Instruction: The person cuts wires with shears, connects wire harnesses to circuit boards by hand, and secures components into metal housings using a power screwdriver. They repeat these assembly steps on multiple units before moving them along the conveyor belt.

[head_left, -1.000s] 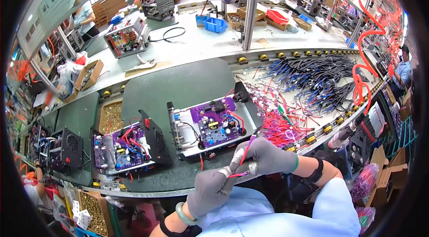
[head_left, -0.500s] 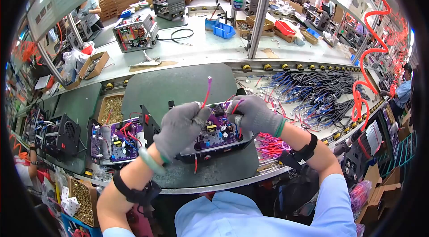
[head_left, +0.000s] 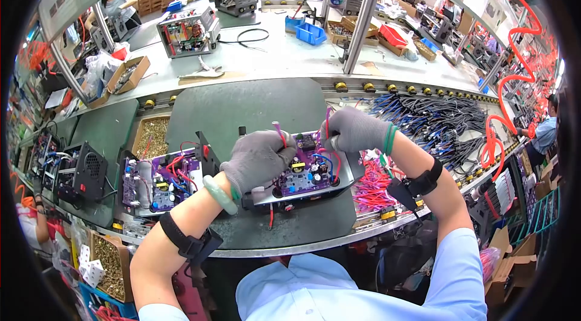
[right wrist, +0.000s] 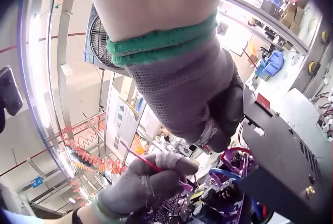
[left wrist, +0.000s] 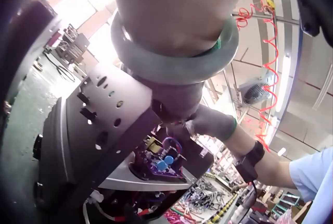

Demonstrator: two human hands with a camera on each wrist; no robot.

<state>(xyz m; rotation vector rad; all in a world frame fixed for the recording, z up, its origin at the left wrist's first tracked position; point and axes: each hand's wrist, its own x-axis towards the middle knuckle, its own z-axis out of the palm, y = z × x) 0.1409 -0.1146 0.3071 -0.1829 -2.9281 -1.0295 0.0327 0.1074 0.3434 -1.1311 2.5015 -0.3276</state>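
In the head view, my gloved left hand (head_left: 260, 160) is over the left part of an open metal chassis (head_left: 290, 201) with a purple circuit board (head_left: 308, 183). It pinches a red wire (head_left: 279, 131) with a purple end pointing up. My gloved right hand (head_left: 358, 131) is over the chassis's right side and pinches another red wire length (head_left: 328, 116), its end also up. I cannot tell whether both lengths are one wire. In the right wrist view, the left-hand wire (right wrist: 140, 157) stands out beyond the fingers. The right fingertips are close over the board, partly hidden.
A second open chassis (head_left: 163, 185) stands left, with a black-cased unit (head_left: 85, 175) beyond. Red-pink wires (head_left: 375, 185) and black cables (head_left: 430, 121) lie in piles on the right. A box of brass-coloured parts (head_left: 151, 137) sits behind. An orange coiled hose (head_left: 505, 82) hangs at right.
My hands were together near my body with the wires. They have moved forward over the circuit board and apart, each still pinching a red length.
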